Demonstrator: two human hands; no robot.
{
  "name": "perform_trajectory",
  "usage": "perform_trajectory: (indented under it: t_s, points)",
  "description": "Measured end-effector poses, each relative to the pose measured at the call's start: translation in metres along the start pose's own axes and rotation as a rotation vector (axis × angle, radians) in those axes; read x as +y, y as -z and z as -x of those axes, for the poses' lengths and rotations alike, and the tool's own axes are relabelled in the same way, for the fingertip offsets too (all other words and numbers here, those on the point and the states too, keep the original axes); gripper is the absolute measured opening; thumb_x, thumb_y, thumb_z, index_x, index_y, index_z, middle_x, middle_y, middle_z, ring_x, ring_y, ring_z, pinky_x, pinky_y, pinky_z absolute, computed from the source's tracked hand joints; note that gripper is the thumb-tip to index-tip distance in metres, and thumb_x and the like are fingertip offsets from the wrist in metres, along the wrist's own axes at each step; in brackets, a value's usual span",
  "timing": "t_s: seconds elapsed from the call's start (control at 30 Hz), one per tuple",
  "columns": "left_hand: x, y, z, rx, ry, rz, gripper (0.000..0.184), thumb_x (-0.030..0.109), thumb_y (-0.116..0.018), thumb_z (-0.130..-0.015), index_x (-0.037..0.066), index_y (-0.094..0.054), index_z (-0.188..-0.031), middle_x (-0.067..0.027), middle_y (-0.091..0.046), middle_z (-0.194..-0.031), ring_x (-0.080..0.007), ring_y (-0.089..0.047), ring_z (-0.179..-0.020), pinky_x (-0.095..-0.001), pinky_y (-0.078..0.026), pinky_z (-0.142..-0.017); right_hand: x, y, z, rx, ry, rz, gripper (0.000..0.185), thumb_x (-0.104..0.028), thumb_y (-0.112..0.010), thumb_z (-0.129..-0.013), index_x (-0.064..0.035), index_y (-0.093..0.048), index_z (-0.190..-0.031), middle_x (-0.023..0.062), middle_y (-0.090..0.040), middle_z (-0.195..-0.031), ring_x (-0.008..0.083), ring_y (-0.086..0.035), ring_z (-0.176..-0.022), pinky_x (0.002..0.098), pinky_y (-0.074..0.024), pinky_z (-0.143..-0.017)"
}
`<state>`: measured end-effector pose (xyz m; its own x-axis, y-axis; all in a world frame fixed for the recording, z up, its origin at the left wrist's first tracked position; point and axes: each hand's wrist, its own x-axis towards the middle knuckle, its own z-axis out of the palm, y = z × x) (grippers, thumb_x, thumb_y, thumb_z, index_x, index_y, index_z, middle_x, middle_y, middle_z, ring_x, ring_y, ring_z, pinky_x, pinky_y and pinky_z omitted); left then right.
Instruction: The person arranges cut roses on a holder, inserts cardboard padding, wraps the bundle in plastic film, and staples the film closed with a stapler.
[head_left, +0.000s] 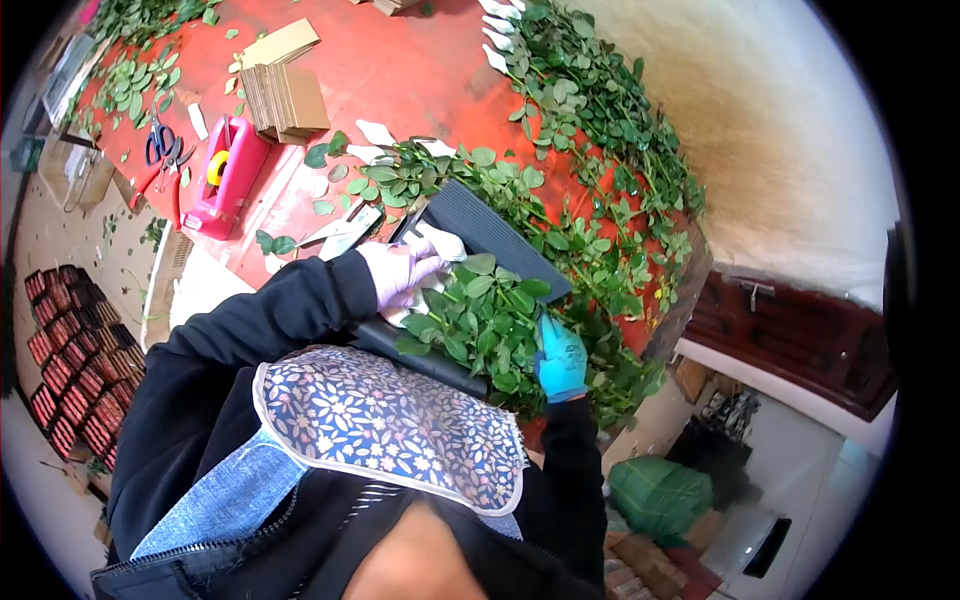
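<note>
My left hand (400,272), in a thin purple glove, is closed around white-sleeved flower heads (440,243) at the end of a leafy bunch. My right hand (562,360), in a teal glove, wraps round the stems (535,335) at the other end; its fingertips are partly hidden by leaves. The green leafy bunch (485,310) lies between both hands in a black ribbed trough (500,245). Just beyond my left hand, scissors (345,232) lie on the red table (370,60).
A pink tape dispenser (228,180), pruning shears (168,175), dark-handled scissors (158,143) and stacked cardboard pieces (285,100) are on the left. More leafy stems with white-sleeved heads (600,120) line the table's right side. A crate of reddish bundles (80,360) stands lower left.
</note>
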<state>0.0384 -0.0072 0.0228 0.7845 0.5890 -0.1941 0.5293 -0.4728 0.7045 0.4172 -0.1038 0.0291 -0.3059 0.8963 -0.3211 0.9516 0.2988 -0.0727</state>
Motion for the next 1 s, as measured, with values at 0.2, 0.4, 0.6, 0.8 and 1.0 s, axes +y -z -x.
perform_trajectory:
  t_s: [0.2, 0.4, 0.6, 0.8, 1.0]
  points:
    - [-0.003, -0.010, 0.001, 0.042, -0.032, -0.004, 0.062, 0.015, -0.069, -0.079, 0.005, -0.045, -0.135, -0.0115, -0.049, -0.123, -0.0305, -0.064, -0.089, -0.0385, -0.055, -0.072, -0.075, 0.142, -0.020, 0.088, 0.039, 0.015, 0.045, -0.029, -0.065, -0.086, -0.0040, -0.060, -0.122, 0.0148, -0.065, -0.107, 0.0331, -0.063, -0.089, 0.0426, -0.0487, -0.079]
    - [-0.003, -0.019, 0.000, 0.188, -0.096, -0.033, 0.056, 0.011, -0.067, -0.080, 0.004, -0.048, -0.132, -0.0131, -0.051, -0.118, -0.0296, -0.065, -0.087, -0.0372, -0.056, -0.068, -0.130, 0.096, -0.096, 0.306, 0.161, -0.144, 0.038, -0.017, -0.064, -0.090, -0.0038, -0.058, -0.124, 0.0184, -0.066, -0.103, 0.0364, -0.066, -0.075, 0.0430, -0.0524, -0.064]
    - [0.004, -0.015, -0.001, 0.119, -0.015, 0.055, 0.065, 0.017, -0.071, -0.078, 0.004, -0.046, -0.136, -0.0131, -0.050, -0.122, -0.0309, -0.063, -0.098, -0.0390, -0.055, -0.075, -0.133, 0.097, -0.091, 0.218, 0.074, -0.187, 0.040, -0.023, -0.061, -0.092, -0.0043, -0.057, -0.126, 0.0175, -0.066, -0.105, 0.0346, -0.067, -0.075, 0.0437, -0.0536, -0.064]
    - [0.002, -0.016, 0.003, 0.071, -0.007, 0.003, 0.064, 0.017, -0.071, -0.078, 0.004, -0.046, -0.136, -0.0134, -0.049, -0.124, -0.0302, -0.062, -0.101, -0.0378, -0.055, -0.077, -0.133, 0.057, -0.090, 0.124, -0.027, -0.135, 0.039, -0.027, -0.060, -0.092, -0.0082, -0.057, -0.127, 0.0174, -0.067, -0.110, 0.0348, -0.067, -0.090, 0.0458, -0.0540, -0.074]
    - [0.009, -0.012, 0.004, 0.130, -0.013, 0.042, 0.059, 0.014, -0.070, -0.080, 0.005, -0.046, -0.133, -0.0153, -0.052, -0.118, -0.0332, -0.060, -0.102, -0.0403, -0.053, -0.082, -0.120, 0.023, -0.087, 0.198, -0.023, -0.180, 0.025, -0.029, -0.057, -0.091, -0.0106, -0.063, -0.108, 0.0123, -0.068, -0.088, 0.0319, -0.067, -0.068, 0.0457, -0.0521, -0.060]
